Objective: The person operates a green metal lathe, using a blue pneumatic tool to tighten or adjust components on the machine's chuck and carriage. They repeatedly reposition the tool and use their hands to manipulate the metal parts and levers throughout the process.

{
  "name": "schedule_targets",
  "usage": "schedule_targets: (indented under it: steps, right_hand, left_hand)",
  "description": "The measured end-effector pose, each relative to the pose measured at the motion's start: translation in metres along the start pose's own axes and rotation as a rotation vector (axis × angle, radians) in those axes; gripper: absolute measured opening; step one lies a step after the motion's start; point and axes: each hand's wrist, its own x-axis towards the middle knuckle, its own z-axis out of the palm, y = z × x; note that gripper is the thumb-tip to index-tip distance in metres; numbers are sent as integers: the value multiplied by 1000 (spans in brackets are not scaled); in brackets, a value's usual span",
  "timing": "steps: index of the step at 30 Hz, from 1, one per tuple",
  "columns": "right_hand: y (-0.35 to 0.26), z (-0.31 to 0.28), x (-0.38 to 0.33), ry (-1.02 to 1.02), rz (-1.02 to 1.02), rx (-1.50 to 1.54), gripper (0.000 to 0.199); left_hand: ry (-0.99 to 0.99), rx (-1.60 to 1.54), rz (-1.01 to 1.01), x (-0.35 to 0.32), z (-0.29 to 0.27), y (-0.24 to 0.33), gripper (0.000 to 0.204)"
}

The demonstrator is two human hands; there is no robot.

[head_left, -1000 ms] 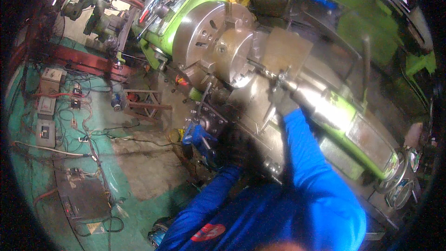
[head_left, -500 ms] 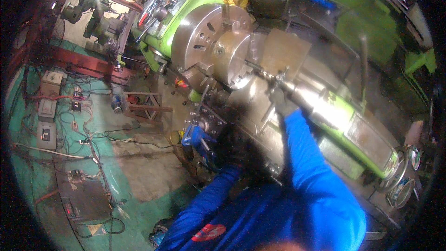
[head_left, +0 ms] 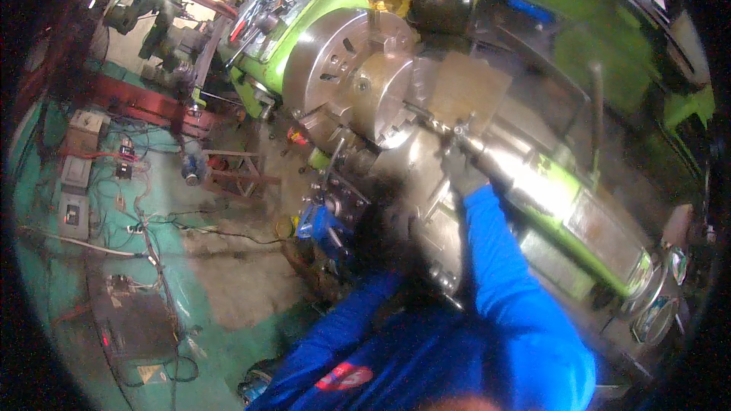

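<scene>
The right hand (head_left: 464,171) grips (fingers seemingly closed) the long steel drill bit (head_left: 430,122), which runs toward 10 o'clock into the round grey metal chuck (head_left: 358,87); the left hand is hidden.

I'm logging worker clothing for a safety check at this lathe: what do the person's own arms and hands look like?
Both arms wear long, bright blue sleeves. The right sleeve ends at the right hand, which looks dark, possibly gloved. The left sleeve runs into shadow; the left hand is not visible.

Right hand (head_left: 463,171) on drill chuck (head_left: 474,144) by lathe chuck (head_left: 358,87); left hand (head_left: 381,217) blurred near carriage (head_left: 335,209).
</scene>
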Motion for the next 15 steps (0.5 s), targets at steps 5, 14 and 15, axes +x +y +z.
schedule_targets:
  steps: [5, 14, 15]
  right_hand:
    - [-21, -19, -7, -20, 329, 1303, 23]
    - [-84, -39, -14, 260, 178, 293, 38]
    - [-84, -41, -15, 226, 204, 296, 40]
  left_hand:
    - [231, -577, -437, 102, 39, 54, 25]
    - [229, -1715, -1028, 177, 79, 56, 52]
    - [229, -1706, -1049, 178, 88, 53, 55]
